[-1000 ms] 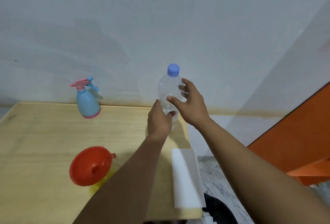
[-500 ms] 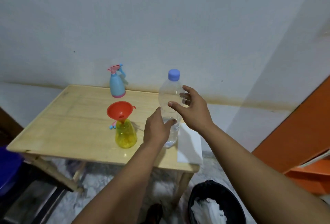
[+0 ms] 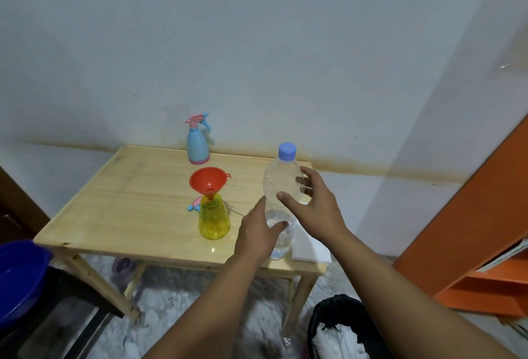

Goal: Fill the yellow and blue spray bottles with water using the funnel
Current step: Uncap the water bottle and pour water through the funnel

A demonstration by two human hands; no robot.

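Right hand [image 3: 313, 210] looser — fingers spread

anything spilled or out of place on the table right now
No spill shows. The funnel sits tilted in the yellow bottle, whose spray head lies off behind it. The water bottle is still capped.
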